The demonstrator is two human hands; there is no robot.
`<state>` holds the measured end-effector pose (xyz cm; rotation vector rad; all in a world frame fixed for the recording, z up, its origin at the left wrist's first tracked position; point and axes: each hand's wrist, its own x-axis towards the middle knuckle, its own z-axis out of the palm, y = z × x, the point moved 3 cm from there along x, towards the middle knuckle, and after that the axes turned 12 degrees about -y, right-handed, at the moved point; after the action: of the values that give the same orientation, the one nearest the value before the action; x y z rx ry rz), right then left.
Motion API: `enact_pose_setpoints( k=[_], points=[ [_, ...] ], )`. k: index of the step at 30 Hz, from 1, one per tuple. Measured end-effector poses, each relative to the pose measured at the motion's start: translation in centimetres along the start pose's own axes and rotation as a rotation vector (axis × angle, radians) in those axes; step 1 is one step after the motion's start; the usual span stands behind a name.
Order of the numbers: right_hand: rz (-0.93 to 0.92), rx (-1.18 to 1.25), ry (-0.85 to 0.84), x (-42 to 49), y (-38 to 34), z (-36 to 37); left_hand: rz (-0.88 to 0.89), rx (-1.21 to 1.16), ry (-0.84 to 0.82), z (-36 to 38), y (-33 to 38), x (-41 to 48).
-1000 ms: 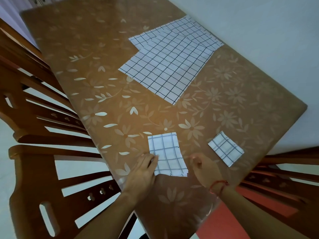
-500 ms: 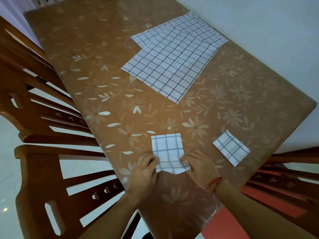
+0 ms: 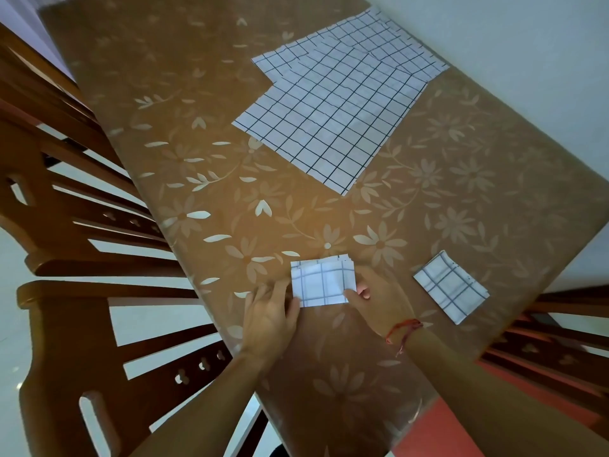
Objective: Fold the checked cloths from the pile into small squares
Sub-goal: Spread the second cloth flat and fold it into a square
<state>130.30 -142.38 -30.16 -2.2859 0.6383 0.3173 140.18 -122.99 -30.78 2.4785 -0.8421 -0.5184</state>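
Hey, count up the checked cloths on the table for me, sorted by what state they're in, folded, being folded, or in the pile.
Finished folded square: 1
Cloth being folded between the hands: 1
Pile of unfolded cloths: 1 pile; the overlapping layers cannot be counted
Total: 2 separate cloths plus 1 pile

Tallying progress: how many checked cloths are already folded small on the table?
2: one finished square lying alone near the right edge, one cloth mid-fold between the left hand and right hand. The pile stays unfolded.

White cloths carry dark grid checks; the table cover is brown with pale flowers.
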Motion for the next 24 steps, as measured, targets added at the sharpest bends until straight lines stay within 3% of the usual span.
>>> enact_pose_setpoints(
  k=[11, 15, 18, 21, 24],
  points=[
    [0.032, -0.044, 0.028, 1.1, -1.1, 0.3, 0.176, 0.275, -0.012, -0.2, -0.5, 1.2],
    [0.036, -0.098, 0.066, 1.2, -1.3, 0.3, 0.293, 0.390, -0.106, 0.8, -0.6, 1.5],
    [0.080, -0.188, 0.107, 1.0, -2.4, 0.0, 0.285, 0.428, -0.162, 1.7, -1.3, 1.8],
    [-0.087, -0.432, 0.204, 1.1, -4.4, 0.2, 0.282, 0.417, -0.173, 2.1, -1.4, 1.8],
    [-0.352, -0.455, 0.102, 1.6, -6.5, 2.4, 0.288, 0.405, -0.151, 2.3, -1.5, 1.7]
  ],
)
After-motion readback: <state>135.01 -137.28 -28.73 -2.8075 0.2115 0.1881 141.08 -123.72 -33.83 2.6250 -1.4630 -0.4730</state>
